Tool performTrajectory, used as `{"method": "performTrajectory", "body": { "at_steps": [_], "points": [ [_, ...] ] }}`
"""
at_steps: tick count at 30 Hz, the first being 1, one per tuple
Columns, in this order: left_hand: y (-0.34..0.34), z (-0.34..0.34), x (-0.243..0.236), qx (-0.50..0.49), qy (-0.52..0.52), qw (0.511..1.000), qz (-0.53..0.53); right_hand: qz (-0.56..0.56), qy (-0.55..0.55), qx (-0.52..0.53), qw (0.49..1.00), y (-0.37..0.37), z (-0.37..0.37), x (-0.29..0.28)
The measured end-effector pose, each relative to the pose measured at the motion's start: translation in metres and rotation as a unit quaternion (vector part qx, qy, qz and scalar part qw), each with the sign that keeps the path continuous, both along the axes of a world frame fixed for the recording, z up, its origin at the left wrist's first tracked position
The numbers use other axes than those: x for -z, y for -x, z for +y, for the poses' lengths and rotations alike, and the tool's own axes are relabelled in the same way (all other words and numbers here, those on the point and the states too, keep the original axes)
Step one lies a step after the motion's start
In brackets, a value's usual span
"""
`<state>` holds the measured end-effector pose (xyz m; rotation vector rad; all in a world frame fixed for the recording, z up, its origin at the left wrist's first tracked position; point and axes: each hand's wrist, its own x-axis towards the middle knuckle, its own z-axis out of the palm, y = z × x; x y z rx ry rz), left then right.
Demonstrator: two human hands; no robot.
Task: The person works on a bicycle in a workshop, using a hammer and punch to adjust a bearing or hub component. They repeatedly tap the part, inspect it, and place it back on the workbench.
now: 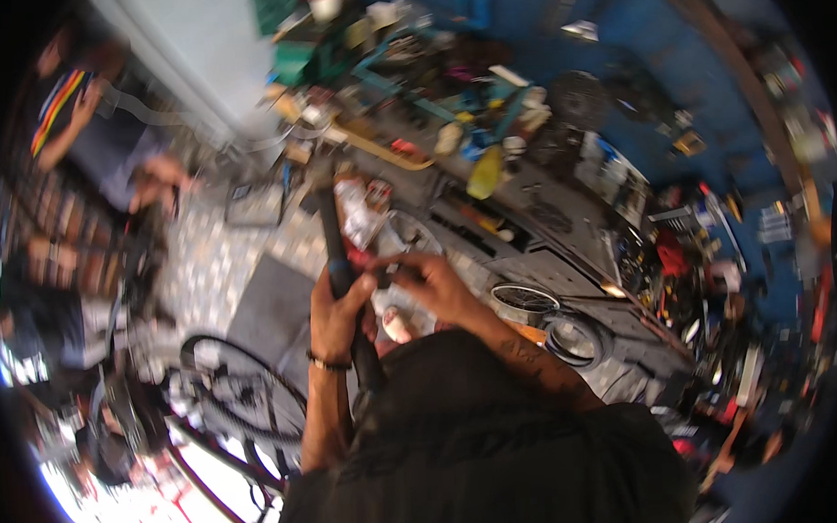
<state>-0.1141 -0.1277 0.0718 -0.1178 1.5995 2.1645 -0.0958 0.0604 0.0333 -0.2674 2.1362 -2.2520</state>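
Observation:
Upright in front of my chest is a long dark bar [333,229], with a bluish band near my grip. Its lower end reaches my dark shirt, and its kind is too blurred to tell. My left hand [333,315] is wrapped round the bar at its middle. Just to the right, my right hand [428,284] has its fingers bent and pinched together beside the bar. A small dark thing shows at those fingertips, but I cannot make out what it is.
A cluttered workbench [378,145] holds a yellow-green bottle [485,173], tools and parts. Below it are a wheel [525,297] and coiled tyres [576,339]. A bicycle wheel [243,387] and dark mat [271,308] lie left. Another person [110,134] is at the far left.

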Motion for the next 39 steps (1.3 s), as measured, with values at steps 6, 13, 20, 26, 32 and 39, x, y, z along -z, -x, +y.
{"method": "performTrajectory", "body": {
  "at_steps": [6, 13, 20, 26, 32, 39],
  "points": [
    [0.001, 0.062, 0.019, 0.082, 0.092, 0.989, -0.083, -0.028, -0.133, 0.137, 0.981, -0.05, 0.051, 0.03],
    [-0.008, 0.136, 0.03, 0.272, 0.239, 0.932, -0.009, -0.195, -0.081, 0.349, 0.913, -0.126, 0.17, 0.058],
    [-0.01, 0.274, 0.079, 0.35, 0.3, 0.843, 0.277, -0.221, 0.023, 0.562, 0.797, -0.175, 0.301, 0.079],
    [-0.022, 0.39, 0.14, 0.299, 0.41, 0.77, 0.386, -0.145, 0.236, 0.546, 0.791, -0.199, 0.364, 0.062],
    [-0.027, 0.433, 0.177, 0.242, 0.421, 0.754, 0.443, -0.091, 0.362, 0.468, 0.801, -0.201, 0.385, 0.042],
    [-0.038, 0.447, 0.136, 0.213, 0.387, 0.745, 0.501, -0.101, 0.328, 0.425, 0.838, -0.182, 0.394, 0.036]
  ]
}}
